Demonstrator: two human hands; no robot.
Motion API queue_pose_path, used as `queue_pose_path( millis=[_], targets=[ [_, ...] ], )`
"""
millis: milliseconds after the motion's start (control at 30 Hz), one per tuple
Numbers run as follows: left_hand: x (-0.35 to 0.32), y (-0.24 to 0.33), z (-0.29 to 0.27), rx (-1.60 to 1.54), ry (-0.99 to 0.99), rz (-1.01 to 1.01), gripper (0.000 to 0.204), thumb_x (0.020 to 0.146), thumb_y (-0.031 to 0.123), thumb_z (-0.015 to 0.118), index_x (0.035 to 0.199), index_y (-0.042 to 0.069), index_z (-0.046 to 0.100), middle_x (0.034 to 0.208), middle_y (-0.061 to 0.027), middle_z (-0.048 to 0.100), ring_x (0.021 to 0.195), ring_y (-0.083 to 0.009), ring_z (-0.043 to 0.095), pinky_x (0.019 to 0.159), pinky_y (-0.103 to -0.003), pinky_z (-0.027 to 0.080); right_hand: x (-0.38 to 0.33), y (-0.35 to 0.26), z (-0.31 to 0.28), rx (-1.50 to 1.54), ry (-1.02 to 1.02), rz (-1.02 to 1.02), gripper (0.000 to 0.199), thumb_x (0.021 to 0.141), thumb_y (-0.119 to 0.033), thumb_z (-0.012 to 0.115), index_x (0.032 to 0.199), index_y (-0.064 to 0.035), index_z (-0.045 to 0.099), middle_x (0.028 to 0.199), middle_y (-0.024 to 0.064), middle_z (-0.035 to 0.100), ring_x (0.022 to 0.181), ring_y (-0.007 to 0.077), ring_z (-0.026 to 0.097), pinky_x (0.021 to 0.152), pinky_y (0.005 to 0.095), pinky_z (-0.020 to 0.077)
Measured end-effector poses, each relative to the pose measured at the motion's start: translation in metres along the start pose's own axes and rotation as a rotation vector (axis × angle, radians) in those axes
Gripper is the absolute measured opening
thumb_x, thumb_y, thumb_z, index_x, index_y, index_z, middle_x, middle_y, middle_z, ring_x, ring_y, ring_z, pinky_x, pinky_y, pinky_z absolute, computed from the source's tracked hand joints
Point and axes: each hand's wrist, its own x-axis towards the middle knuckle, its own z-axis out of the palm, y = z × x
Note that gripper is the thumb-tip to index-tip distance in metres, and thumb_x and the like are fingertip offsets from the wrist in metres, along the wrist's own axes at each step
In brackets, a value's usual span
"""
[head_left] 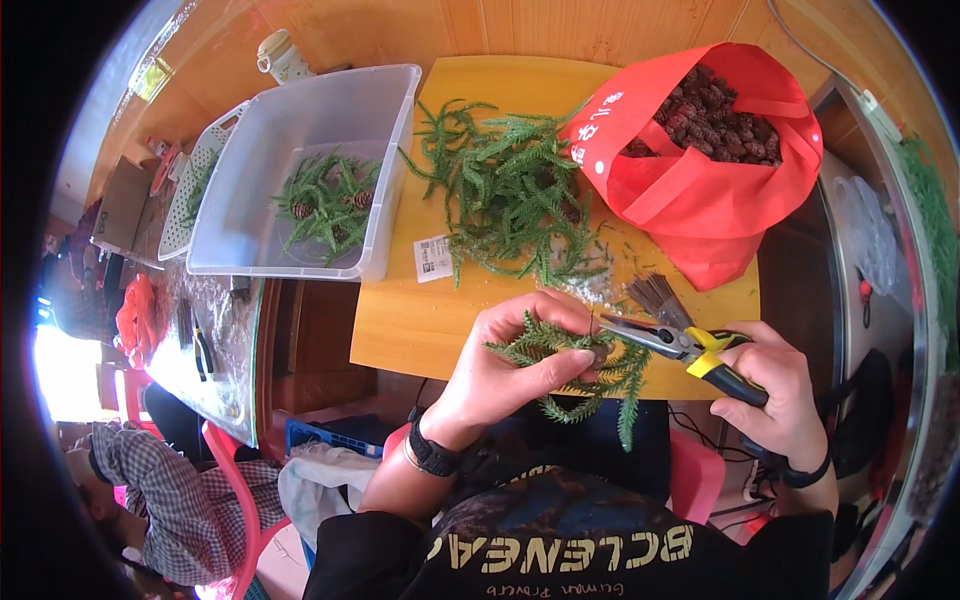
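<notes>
My left hand (520,350) is closed round a green artificial pine sprig (625,385), whose needled branches hang down and out to both sides. A small brownish piece shows between thumb and fingers at the sprig's centre; the fingers partly hide it. In my right hand (780,390) are needle-nose pliers (690,350) with yellow and black handles. Their metal jaws point left and meet the upper side of the sprig, beside my left fingertips. Whether the jaws grip a wire there is too small to tell. Both hands are above the table's front edge.
On the yellow table (400,330) lie a heap of green sprigs (510,190), a white label (433,258) and a bundle of thin brown wires (660,298). A red bag (690,220) holds pine cones (715,115). A clear plastic bin (290,270) stands left; a person (190,500) sits beyond.
</notes>
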Motion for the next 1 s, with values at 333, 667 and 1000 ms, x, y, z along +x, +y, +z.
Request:
queue_pose_path(
  millis=[333, 667, 1000],
  targets=[
    [0.001, -0.001, -0.003, 0.005, -0.029, -0.011, 0.015, 0.078, -0.006, 0.059, 0.09, 0.002, 0.055, 0.096, -0.0132, 0.053, 0.082, -0.0226, 0.062, 0.067, -0.03, 0.054, 0.003, 0.002, -0.002, -0.069, -0.018, -0.076, 0.037, 0.069, -0.032, 0.074, 0.07, -0.0005, 0.055, 0.071, 0.0086, 0.06, 0.077, 0.0361, 0.058, 0.075, 0.0422, 0.0476],
    [0.001, 0.002, -0.003, 0.083, -0.049, 0.024, 0.016, 0.077, -0.007, 0.06, 0.09, 0.001, 0.056, 0.094, -0.0129, 0.053, 0.082, -0.0231, 0.062, 0.065, -0.029, 0.053, 0.006, 0.002, -0.003, -0.104, 0.007, -0.106, 0.034, 0.065, -0.027, 0.076, 0.066, -0.0013, 0.053, 0.061, 0.007, 0.055, 0.058, 0.0292, 0.054, 0.078, 0.0432, 0.0483],
    [0.003, 0.004, -0.005, 0.25, -0.039, 0.093, 0.013, 0.072, -0.003, 0.068, 0.083, 0.001, 0.063, 0.086, -0.0063, 0.061, 0.082, -0.0143, 0.057, 0.074, -0.027, 0.045, 0.012, -0.001, -0.023, -0.044, -0.163, 0.05, 0.031, 0.066, -0.021, 0.075, 0.062, -0.0033, 0.05, 0.052, 0.0075, 0.045, 0.052, 0.0291, 0.048, 0.069, 0.0356, 0.0488]
  ],
)
